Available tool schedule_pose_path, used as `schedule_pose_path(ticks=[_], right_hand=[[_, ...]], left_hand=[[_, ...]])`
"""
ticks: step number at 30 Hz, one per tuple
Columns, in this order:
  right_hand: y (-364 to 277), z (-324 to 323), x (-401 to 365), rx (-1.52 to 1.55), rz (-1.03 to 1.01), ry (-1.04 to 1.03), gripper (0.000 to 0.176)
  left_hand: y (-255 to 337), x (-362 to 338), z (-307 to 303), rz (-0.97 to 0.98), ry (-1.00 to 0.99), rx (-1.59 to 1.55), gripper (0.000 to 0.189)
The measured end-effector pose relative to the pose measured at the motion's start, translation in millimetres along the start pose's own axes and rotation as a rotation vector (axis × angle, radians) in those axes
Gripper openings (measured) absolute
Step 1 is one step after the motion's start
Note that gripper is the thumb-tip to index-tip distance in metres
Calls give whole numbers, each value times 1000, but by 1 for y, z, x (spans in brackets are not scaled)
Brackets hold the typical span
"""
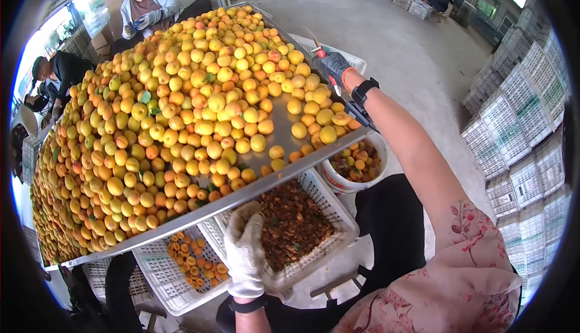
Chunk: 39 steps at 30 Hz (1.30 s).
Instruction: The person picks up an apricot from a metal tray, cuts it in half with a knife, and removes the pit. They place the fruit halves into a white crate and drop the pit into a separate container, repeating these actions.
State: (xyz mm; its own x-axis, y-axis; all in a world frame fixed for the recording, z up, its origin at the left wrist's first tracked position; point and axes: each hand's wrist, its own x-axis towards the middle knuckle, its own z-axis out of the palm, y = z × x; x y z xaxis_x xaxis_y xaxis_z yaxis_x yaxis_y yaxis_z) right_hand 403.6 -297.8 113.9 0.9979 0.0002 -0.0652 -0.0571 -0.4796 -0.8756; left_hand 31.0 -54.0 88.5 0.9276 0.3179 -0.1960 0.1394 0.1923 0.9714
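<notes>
My left hand [246, 249], in a white knit glove, is over the left side of a white crate [347, 234] of brown apricot pits [296, 224]. Its fingers are curled, and anything inside them is hidden. Out past the table's right corner, my right hand [333, 70] in a dark grey glove grips red-handled pruning shears [320, 51]. A silver part of the tool shows below the hand. Beside both hands, a heap of yellow-orange apricots [199, 97] covers much of the metal table [280, 133].
Left of the pits stands a white crate [175, 300] with halved apricots [196, 260]. A white bucket [379, 179] of fruit pieces sits under the table's right corner. Two people [148, 6] sit across the table. Stacked crates [519, 121] line the right side.
</notes>
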Motion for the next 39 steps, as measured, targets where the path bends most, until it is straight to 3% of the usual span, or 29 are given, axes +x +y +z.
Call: schedule_pose_path(ticks=[5, 9, 11, 12, 13, 15, 16, 18, 19, 20, 21, 27, 29, 30, 31, 33, 37, 39], right_hand=[[11, 27, 51, -312, 23, -23, 50], [22, 64, 76, -639, -30, -119, 43], [-9, 65, 30, -837, -108, -144, 43], [12, 71, 40, -860, -239, -127, 42], [3, 68, 30, -731, -248, -333, 39], [-19, 49, -12, -6, 136, -613, 34], [-25, 44, -10, -2, 133, -608, 34], [-33, 38, 4, 33, -98, -322, 28], [-19, 37, 44, -98, -48, -231, 28], [-10, 37, 60, 124, -67, -128, 24], [11, 37, 95, 139, -71, -32, 27], [24, 32, 110, 83, 136, -73, 31], [29, 42, 116, -336, -146, -23, 36], [18, 45, 112, -567, -171, -47, 39], [18, 50, 110, -563, -170, -43, 39], [17, 61, 107, -751, -337, 158, 40], [24, 70, 127, -879, -287, 9, 46], [24, 69, 130, -870, -256, -18, 45]], left_hand=[[-20, 10, -11, -207, -5, 125, 25], [-40, 22, -24, -82, -53, 281, 29], [-40, 25, -25, -67, -74, 328, 29], [-39, 27, -25, -48, -80, 380, 29], [-39, 29, -25, -43, -87, 378, 29], [-38, 34, -24, -109, -101, 377, 30], [-31, 36, -19, -156, -89, 291, 28], [-37, 39, -18, -138, -84, 274, 28], [-39, 40, -19, -131, -76, 249, 28], [-37, 39, -18, -144, -69, 215, 28], [-35, 39, -20, -149, -68, 222, 28], [-29, 41, -20, -87, -91, 467, 25], [-37, 40, -21, -109, -72, 480, 26], [-39, 40, -21, -129, -51, 493, 26], [-38, 40, -20, -125, -53, 497, 26], [-36, 40, -18, -114, -86, 569, 27], [-45, 36, -16, 21, -127, 676, 27], [-38, 37, -13, 0, -142, 694, 28]])
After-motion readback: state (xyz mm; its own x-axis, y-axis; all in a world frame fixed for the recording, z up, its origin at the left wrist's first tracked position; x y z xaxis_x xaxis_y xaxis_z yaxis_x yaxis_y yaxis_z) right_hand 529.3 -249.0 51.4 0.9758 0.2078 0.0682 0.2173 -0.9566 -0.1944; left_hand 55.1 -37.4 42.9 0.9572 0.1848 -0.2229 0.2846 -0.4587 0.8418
